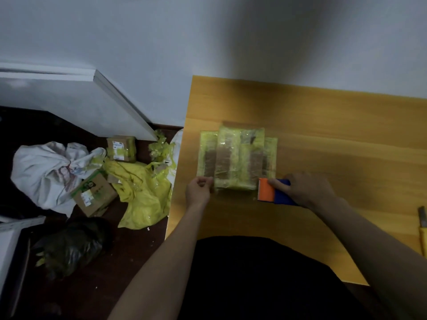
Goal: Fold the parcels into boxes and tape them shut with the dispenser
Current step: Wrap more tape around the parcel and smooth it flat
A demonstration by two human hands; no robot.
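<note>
Far to the left of the parcel, on the dark floor, lay a knotted white sack [45, 172], with a black bag [69, 244] below it. Two small cardboard boxes [96, 195] sat between the sack and the parcel, among crumpled yellow wrapping [143, 192] heaped against the table's left edge. The table [335, 135] was orange-yellow wood set against a pale wall. The parcel [238, 157], flattened cardboard covered in yellow-green tape with brown strips showing, lay on the table near its left side. The left hand [198, 190] pinched the parcel's near left corner between thumb and curled fingers. The right hand [305, 189] gripped the tape dispenser [272, 190], its fingers curled over the blue body, and the orange toothed end touched the parcel's near right corner. Well to the right of the parcel, at the table's right edge, lay a yellow-handled utility knife [422, 225], only partly in view.
</note>
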